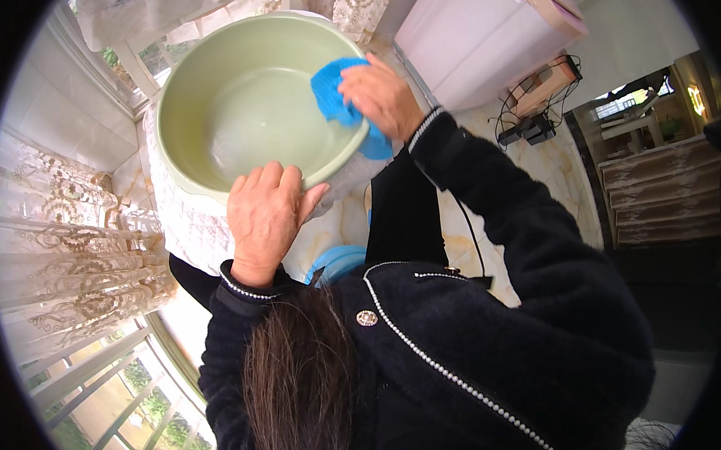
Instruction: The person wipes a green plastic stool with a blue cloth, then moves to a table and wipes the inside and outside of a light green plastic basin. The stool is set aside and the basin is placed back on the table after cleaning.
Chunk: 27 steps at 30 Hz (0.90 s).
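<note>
A large pale green plastic basin stands on a white quilted cloth before me. My left hand grips the basin's near rim, fingers over the edge and thumb along its outer side. In my right hand is a blue cloth, pressed at the basin's right rim. Part of the cloth lies against the inner wall and part hangs down outside. The palm and some fingertips of my right hand are hidden.
Lace curtains hang at the left by a barred window. A pale cabinet stands at the upper right, near a power strip with tangled black cables. Below the basin, a blue plastic object shows near my legs.
</note>
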{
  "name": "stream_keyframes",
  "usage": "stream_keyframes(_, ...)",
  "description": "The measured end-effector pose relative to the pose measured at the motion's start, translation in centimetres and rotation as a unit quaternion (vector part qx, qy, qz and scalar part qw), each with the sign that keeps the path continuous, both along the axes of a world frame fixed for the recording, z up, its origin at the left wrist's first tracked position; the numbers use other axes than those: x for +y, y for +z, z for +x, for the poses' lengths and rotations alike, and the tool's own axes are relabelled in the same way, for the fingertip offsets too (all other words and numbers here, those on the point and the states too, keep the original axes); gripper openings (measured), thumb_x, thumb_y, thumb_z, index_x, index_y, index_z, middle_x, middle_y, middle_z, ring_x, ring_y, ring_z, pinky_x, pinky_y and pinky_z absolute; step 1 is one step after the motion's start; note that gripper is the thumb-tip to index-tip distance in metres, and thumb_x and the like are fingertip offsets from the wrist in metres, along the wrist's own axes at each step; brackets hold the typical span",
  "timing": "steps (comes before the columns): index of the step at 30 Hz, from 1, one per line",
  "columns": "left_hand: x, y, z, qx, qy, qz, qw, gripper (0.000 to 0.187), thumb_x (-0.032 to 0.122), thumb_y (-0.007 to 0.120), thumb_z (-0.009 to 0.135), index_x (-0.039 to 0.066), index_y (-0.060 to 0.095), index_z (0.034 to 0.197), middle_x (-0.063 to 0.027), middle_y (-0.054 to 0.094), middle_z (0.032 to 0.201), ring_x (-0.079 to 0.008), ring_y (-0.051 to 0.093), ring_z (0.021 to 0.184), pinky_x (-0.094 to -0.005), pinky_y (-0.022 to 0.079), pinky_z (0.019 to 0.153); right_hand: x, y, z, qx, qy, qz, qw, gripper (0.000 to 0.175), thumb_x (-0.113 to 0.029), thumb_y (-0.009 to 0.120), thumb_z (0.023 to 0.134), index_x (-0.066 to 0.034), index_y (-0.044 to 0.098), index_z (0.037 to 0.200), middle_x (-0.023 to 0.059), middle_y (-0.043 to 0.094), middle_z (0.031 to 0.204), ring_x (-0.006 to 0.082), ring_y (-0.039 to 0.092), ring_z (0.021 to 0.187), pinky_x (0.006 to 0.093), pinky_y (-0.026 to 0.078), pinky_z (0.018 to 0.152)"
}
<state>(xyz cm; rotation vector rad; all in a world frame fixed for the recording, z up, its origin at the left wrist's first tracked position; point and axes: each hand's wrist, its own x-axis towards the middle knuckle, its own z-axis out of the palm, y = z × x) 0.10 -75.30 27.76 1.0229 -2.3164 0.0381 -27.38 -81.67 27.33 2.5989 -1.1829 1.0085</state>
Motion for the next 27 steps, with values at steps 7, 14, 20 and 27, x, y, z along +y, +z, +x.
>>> stream_keyframes(7,0.0,-0.2,-0.4,-0.021,-0.059,0.035,0.997,0.037,0.041,0.073,0.073,0.009,0.055,0.07,-0.0066,0.05,0.07,-0.0254,0.056,0.07,-0.0378,0.044,0.063,6.1,0.2,4.3,0.044,0.093,-0.021,0.995,0.019,-0.03,0.06,0.086,-0.0117,0.064,0.081,0.002,0.062,0.082,0.0235,0.061,0.078,0.0391,0.048,0.076)
stream_keyframes(14,-1.0,-0.6,0.2,-0.034,-0.086,0.028,0.995,0.019,0.019,0.069,0.067,0.009,0.052,0.069,-0.0055,0.049,0.069,-0.0243,0.055,0.069,-0.0367,0.045,0.061,1.8,0.9,1.3,0.094,0.091,-0.052,0.99,0.012,-0.023,0.059,0.083,-0.0118,0.06,0.078,0.0026,0.058,0.081,0.024,0.056,0.076,0.0384,0.045,0.076)
stream_keyframes(20,-2.0,-0.4,0.3,-0.027,-0.087,0.028,0.995,0.016,0.014,0.066,0.067,0.009,0.051,0.069,-0.0052,0.049,0.069,-0.0241,0.054,0.069,-0.0361,0.046,0.061,-2.6,1.7,-1.8,0.021,0.06,0.025,0.998,0.013,-0.013,0.05,0.087,-0.0041,0.059,0.087,0.0104,0.06,0.095,0.0312,0.057,0.093,0.0484,0.039,0.103)
stream_keyframes(27,-2.2,-0.2,0.2,-0.029,-0.085,0.038,0.995,0.014,0.014,0.064,0.068,0.01,0.051,0.069,-0.0048,0.049,0.068,-0.0242,0.054,0.069,-0.036,0.046,0.061,-9.3,2.6,-3.0,0.003,-0.037,0.014,0.999,0.022,-0.022,0.058,0.094,-0.0003,0.057,0.089,0.0152,0.054,0.089,0.0347,0.054,0.087,0.0399,0.045,0.077)
